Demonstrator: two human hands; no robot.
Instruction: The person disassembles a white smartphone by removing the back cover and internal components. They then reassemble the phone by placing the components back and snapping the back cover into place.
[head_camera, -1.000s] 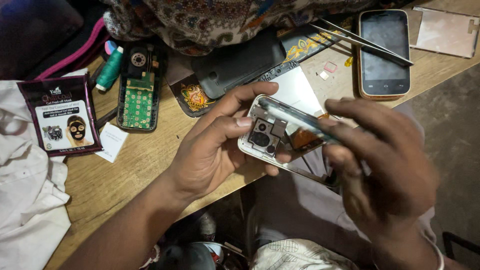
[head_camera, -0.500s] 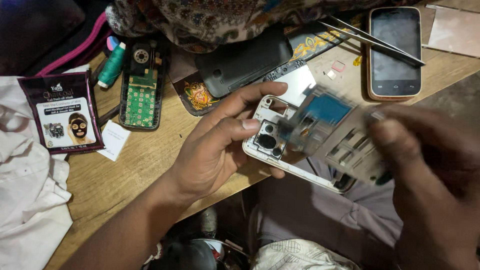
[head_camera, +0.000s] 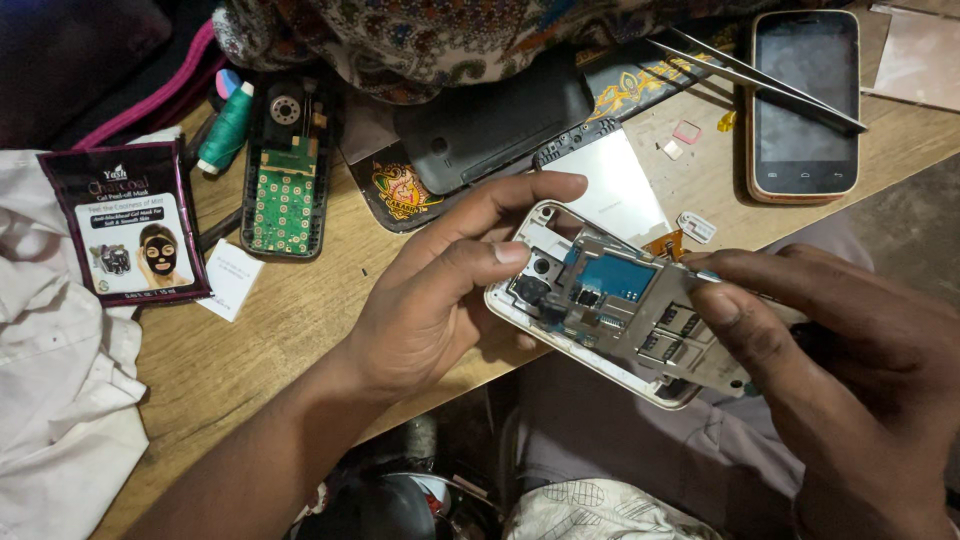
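A dark sachet and an opened keypad phone lie at the worktop's left edge. The left hand clamps its grip on the opened smartphone, held over the worktop's near edge. The right hand pinches its other end. A black touchscreen phone lies at the far right corner.

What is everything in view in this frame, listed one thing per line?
opened phone: 1, white frame, circuit side up, held over the table edge
smartphone: 1, dark screen, top right of table
tweezers: 1, metal, lying across the smartphone
keypad circuit board: 1, green, upper left
back cover: 1, dark grey, top centre
sachet: 1, dark maroon, left
thread spool: 1, teal, upper left
cloth: 1, white, far left
table: 1, wooden
left hand: holds the phone frame
right hand: grips the phone's other end
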